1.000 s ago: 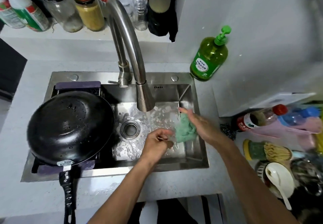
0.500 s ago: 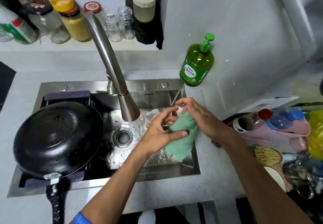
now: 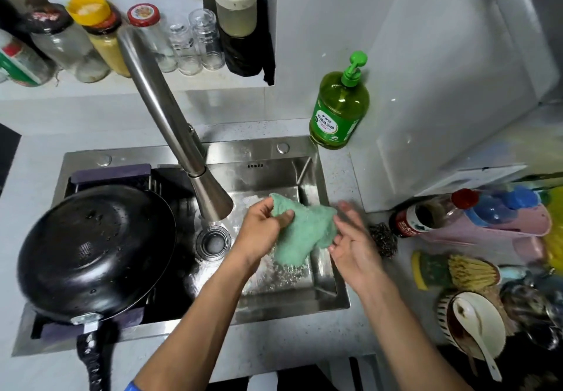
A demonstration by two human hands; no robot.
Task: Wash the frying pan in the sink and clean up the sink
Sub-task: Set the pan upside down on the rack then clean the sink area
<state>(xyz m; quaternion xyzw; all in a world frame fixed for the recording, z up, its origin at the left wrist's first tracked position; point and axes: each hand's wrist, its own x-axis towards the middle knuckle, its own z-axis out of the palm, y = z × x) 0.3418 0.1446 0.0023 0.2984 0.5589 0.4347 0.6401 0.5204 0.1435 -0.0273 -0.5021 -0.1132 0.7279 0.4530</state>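
A black frying pan (image 3: 94, 250) lies upside down on a dark drying rack (image 3: 109, 174) over the left half of the steel sink (image 3: 262, 153), its handle toward me. Over the right half of the basin my left hand (image 3: 262, 232) pinches a green cloth (image 3: 304, 232) by its top edge. My right hand (image 3: 353, 244) is beside the cloth with fingers spread, touching its right edge. The steel faucet (image 3: 182, 146) points down just left of my hands, above the drain (image 3: 213, 241). I cannot tell whether water runs.
A green dish soap bottle (image 3: 338, 113) stands at the sink's back right corner. A steel scourer (image 3: 382, 238), lying bottles (image 3: 426, 214), a brush (image 3: 457, 271) and a bowl with a spoon (image 3: 475, 326) crowd the counter on the right. Jars (image 3: 100, 37) line the back ledge.
My hands lifted the green cloth off the sink floor and drew apart; the cloth now hangs spread from my left hand. The view shifted a little.
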